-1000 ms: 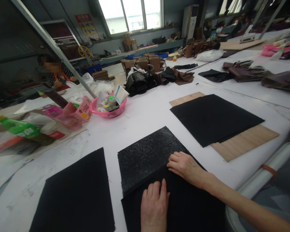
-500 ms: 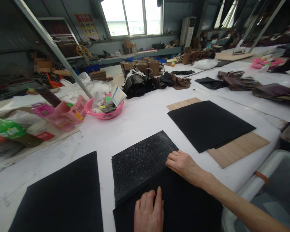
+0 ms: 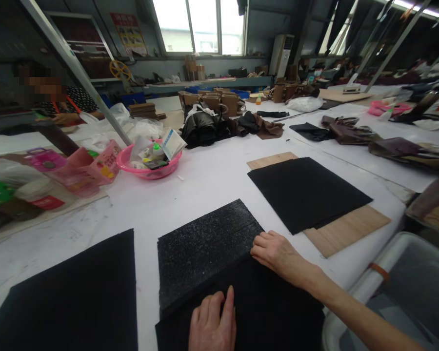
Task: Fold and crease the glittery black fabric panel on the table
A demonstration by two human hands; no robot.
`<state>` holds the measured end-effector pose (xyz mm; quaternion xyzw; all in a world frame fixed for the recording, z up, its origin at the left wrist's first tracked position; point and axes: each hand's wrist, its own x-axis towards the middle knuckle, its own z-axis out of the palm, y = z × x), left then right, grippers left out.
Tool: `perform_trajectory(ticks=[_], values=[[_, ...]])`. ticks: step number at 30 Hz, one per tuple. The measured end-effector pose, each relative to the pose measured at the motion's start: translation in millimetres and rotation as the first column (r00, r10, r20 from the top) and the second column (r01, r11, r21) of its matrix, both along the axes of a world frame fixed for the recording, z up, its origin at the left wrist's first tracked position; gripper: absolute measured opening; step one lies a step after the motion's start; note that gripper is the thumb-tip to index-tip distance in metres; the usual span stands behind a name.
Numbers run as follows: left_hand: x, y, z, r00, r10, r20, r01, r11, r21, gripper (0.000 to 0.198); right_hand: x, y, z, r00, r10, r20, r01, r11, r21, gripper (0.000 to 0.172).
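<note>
My right hand (image 3: 274, 251) is closed, its fingers pinching the far edge of a black sheet of cloth (image 3: 274, 302) near that sheet's right corner. Bent fingers of my left hand (image 3: 214, 319) rest on the same sheet at the bottom middle, spread a little and pressing down. Just beyond the fingers lies a dark panel (image 3: 208, 253) speckled with pale dots, partly covered by the sheet. To the left is another black sheet (image 3: 76, 297) lying flat. On the right, a stack of black sheets (image 3: 307, 192) sits across a wooden board (image 3: 351, 229).
A pink basin (image 3: 149, 170) with small items stands on the white table (image 3: 205, 175). Pink containers (image 3: 80, 170) crowd the left. Dark cloth and brown bags (image 3: 219, 105) lie farther back. A grey bin (image 3: 391, 292) is at lower right. A co-worker (image 3: 66, 105) sits behind a metal pole (image 3: 76, 68).
The view has shifted slightly, so the table and its things appear farther left. Both hands keep nearly the same places on the black sheet.
</note>
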<state>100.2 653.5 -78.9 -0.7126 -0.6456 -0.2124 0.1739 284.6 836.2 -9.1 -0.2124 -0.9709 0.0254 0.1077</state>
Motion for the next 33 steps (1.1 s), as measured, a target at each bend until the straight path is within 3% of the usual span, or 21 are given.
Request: perform_trajectory(ticks=[16, 33], values=[[13, -5, 17.1, 0.994, 0.063, 0.085, -0.057, 0.995, -0.077, 0.041, -38, -20, 0.1, 0.96, 0.265, 0.093, -0.268, 0.963, 0.025, 0.021], [15, -5, 19.1, 0.989, 0.063, 0.135, -0.051, 0.994, -0.094, 0.042, -61, -20, 10.8, 0.906, 0.341, 0.25, -0.368, 0.927, 0.068, 0.015]])
